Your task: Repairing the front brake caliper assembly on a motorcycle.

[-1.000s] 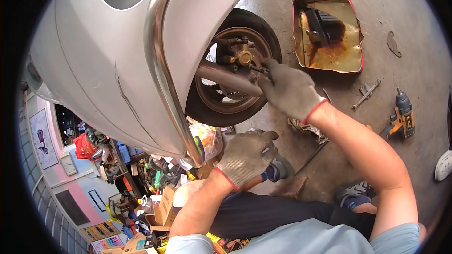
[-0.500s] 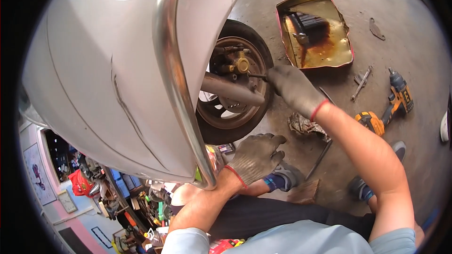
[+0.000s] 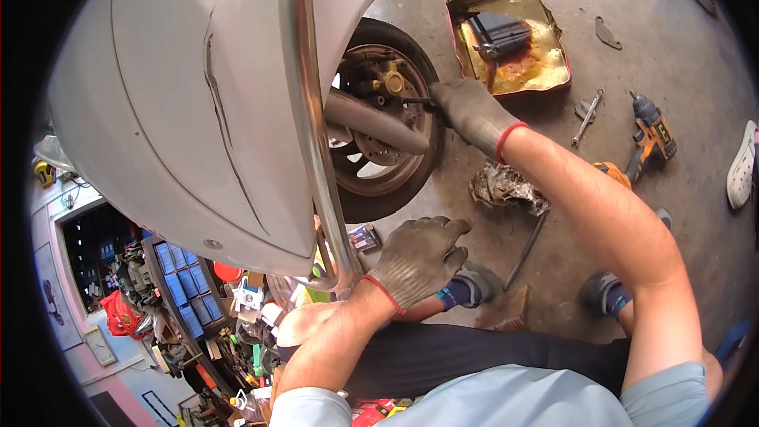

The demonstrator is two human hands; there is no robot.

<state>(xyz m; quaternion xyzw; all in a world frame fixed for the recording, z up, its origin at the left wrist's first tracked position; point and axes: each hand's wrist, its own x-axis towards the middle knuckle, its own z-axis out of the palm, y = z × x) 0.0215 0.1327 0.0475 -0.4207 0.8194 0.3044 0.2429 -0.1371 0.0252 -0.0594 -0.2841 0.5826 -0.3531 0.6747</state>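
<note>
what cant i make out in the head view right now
Head view:
- Grip end of the dark rod: hidden inside the gloved right hand.
- Left part of the wheel: hidden behind the white body panel and chrome bar.
- Power tool: its lower end is partly covered by the right forearm.
- Pale clog: cut off by the right rim.

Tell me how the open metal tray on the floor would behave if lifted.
The tray may flex, since its walls look thin and its rim is bent. Its inside could be slippery, given the dark, oily-looking stain. The black part lying in it would probably slide if tilted.
</note>
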